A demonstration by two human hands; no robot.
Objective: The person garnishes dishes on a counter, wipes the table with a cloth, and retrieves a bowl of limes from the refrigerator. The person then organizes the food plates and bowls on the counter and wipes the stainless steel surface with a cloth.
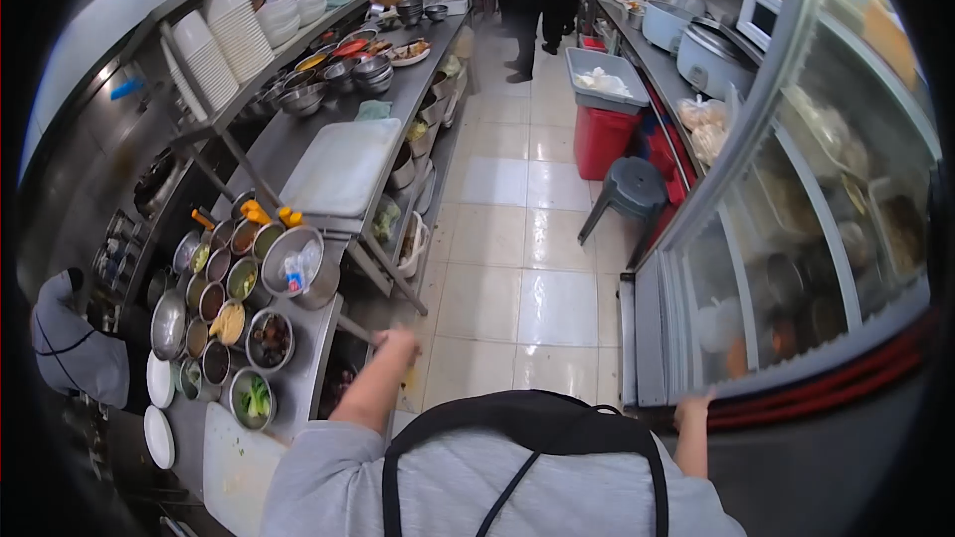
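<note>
Head view: the left hand (398, 345), blurred at 7 o'clock, is near the steel counter (314, 334) at 8 o'clock, and the right hand (692, 408), at 4 o'clock, is beside the glass-fronted cabinet (738, 139) at 3 o'clock, both hands' grip being indeterminable.

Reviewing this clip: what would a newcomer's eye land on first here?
Probably the crowd of metal bowls, many holding colourful food, on the left-hand counter. Next, the large glass-fronted cooler filling the right side, with the right hand at its lower edge. Farther up the aisle, the bright red bin stands beneath a grey tub.
</note>
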